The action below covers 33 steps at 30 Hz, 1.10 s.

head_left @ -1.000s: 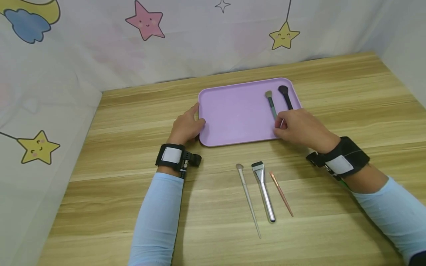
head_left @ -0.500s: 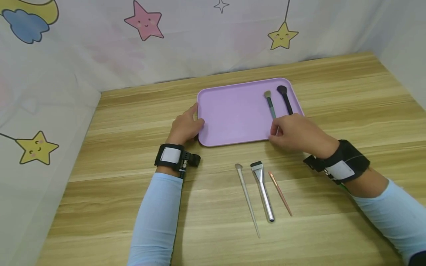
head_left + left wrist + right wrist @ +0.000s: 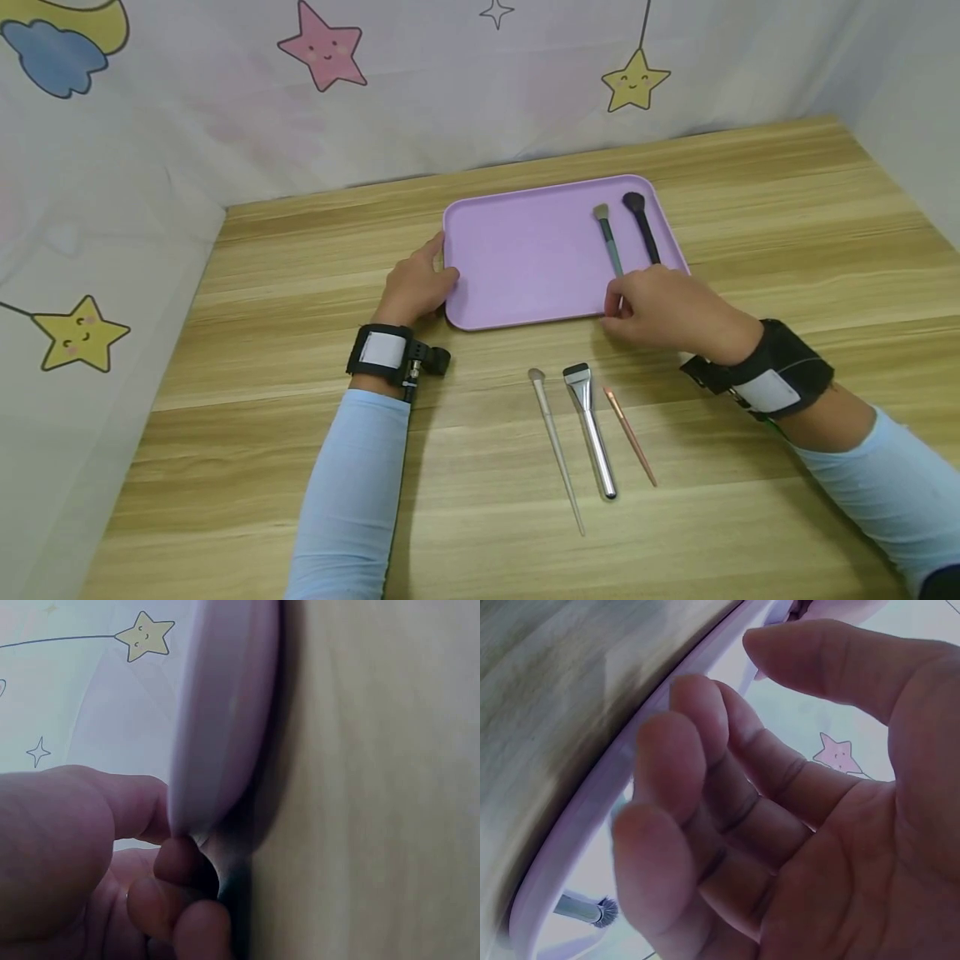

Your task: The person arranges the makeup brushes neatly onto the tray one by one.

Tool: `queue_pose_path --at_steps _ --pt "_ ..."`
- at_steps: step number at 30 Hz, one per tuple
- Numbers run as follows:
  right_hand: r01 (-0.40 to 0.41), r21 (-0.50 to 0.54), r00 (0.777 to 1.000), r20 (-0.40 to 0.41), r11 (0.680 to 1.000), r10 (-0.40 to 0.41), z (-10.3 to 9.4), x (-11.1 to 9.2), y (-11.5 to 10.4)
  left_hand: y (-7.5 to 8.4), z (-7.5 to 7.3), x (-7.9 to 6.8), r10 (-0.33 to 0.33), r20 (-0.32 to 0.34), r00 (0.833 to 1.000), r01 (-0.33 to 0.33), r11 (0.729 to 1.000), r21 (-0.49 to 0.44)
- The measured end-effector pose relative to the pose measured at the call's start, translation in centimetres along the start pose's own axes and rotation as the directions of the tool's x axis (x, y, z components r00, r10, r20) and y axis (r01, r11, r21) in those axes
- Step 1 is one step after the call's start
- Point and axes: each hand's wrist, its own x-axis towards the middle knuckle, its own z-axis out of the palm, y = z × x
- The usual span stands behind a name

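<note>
Across the upper middle of the head view, a little right of centre, lies a lilac tray (image 3: 521, 258), a shallow rounded rectangle with a smooth matte floor and a low raised rim. Toward its right end two makeup brushes lie almost side by side: a green-handled brush (image 3: 608, 240) with tan bristles, and a black brush (image 3: 641, 225) with a fuller dark head; the right hand (image 3: 675, 308) hides their lower ends. The left hand (image 3: 416, 287) pinches the tray's left rim, thumb on the inner side. The left wrist view adds what the head view conceals: the tray's sloping outer wall, dark shadow beneath it, and a fingertip at the rim opposite the thumb. The right wrist view shows the palm side of the right hand, its fingers loosely bent and the thumb standing apart; whether a fingertip touches the rim, I cannot tell. Dark bristles show at its lower left, within the curve of the rim. Only the head view takes in the lower centre, where a pale slim angled brush (image 3: 555, 450), a chrome flat-topped brush (image 3: 592, 433) and a thin copper brush (image 3: 631, 437) lie on the wood-grain table (image 3: 270, 367). Just beyond the tray's far rim the table ends at a star-printed cloth (image 3: 450, 100); a narrow strip of wood separates the near rim from the three brushes, while broad wood extends toward the left and right table edges.
</note>
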Motion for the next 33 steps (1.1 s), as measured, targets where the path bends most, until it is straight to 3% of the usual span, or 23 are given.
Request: queue_pose_path --at_steps 33 --pt "0.052 -0.052 0.990 0.135 0.997 -0.045 -0.12 -0.68 -0.45 0.19 -0.02 -0.09 -0.004 0.006 1.000 0.004 1.000 -0.004"
